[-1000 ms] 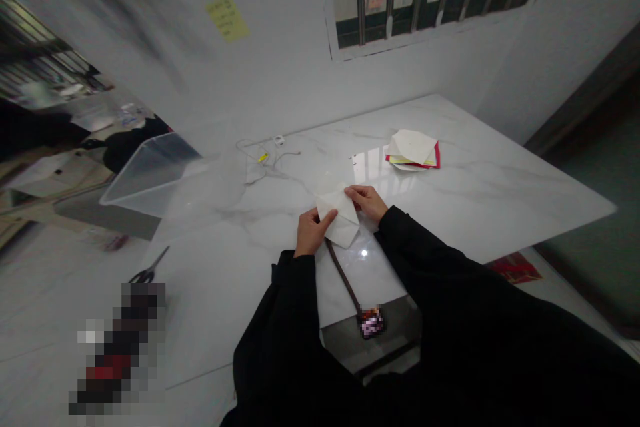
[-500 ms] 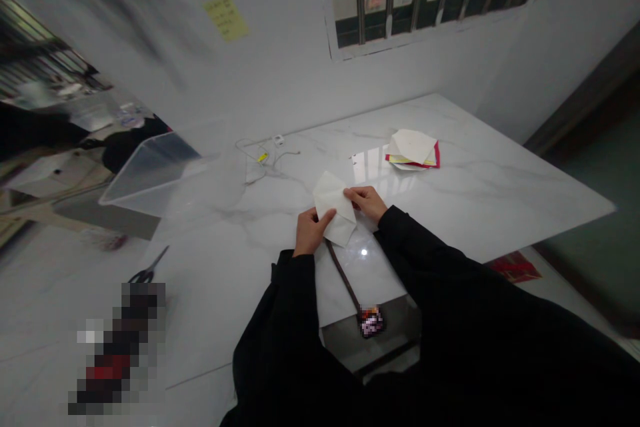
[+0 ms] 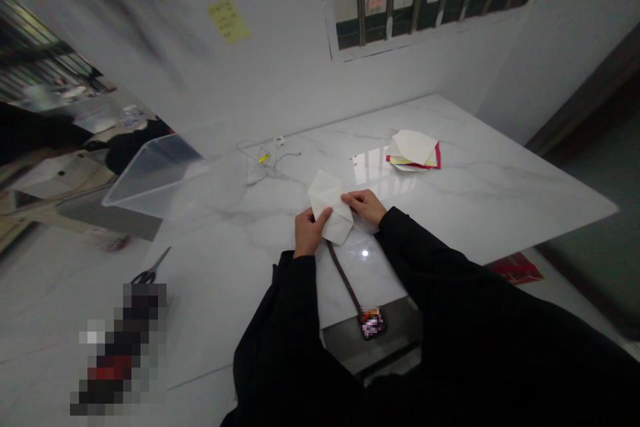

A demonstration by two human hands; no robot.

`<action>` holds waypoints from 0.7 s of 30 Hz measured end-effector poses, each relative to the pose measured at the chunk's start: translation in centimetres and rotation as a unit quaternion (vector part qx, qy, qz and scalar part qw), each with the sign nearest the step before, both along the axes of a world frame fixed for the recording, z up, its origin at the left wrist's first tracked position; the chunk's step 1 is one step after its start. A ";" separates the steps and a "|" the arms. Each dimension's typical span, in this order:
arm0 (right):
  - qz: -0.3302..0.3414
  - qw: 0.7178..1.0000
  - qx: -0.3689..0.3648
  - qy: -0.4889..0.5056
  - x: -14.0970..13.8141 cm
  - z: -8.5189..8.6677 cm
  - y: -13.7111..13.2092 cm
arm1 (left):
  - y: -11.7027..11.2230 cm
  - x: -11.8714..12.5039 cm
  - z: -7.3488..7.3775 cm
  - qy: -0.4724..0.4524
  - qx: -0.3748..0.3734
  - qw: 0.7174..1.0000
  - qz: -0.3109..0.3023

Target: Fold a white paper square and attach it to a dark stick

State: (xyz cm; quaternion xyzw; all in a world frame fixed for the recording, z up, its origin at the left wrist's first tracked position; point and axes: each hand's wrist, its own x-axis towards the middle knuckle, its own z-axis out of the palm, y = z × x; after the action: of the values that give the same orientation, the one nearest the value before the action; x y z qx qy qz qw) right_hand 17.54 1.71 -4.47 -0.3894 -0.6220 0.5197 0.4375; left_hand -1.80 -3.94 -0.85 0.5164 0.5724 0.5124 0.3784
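Note:
A folded sheet of white paper is held up above the marble-patterned table, creases and a flap showing on it. My left hand grips its lower left side, thumb on the front face and the fingers behind. At the paper's right edge, my right hand pinches it between thumb and fingers. Below the paper, a dark cord runs down to a small blurred-out object at the table's near edge. Farther right lies a pile of folded papers, white on top with red and yellow beneath.
The white table reaches back to the wall. A clear plastic bin stands on the left, with a thin cable right of it. Scissors lie at left near a pixelated dark object. A yellow note hangs on the wall.
The paper and both hands have shifted very slightly, the paper a little to the left and tilted a bit. Both hands keep their hold on it.

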 end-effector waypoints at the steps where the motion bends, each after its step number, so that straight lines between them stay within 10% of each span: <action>1: 0.008 1.000 -0.002 0.002 0.0 0.1 0.0 | 0.0 0.0 0.0 0.000 0.001 1.000 0.004; 21: 0.047 0.992 0.054 -0.100 0.3 2.3 -1.1 | 0.3 -0.3 -0.2 -0.037 0.004 0.997 0.062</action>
State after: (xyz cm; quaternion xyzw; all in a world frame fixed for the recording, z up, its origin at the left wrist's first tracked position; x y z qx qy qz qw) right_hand 17.89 0.63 -2.18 -0.3856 -0.7073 0.4637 0.3688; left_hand -2.09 -3.65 -1.09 0.4622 0.5870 0.5562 0.3640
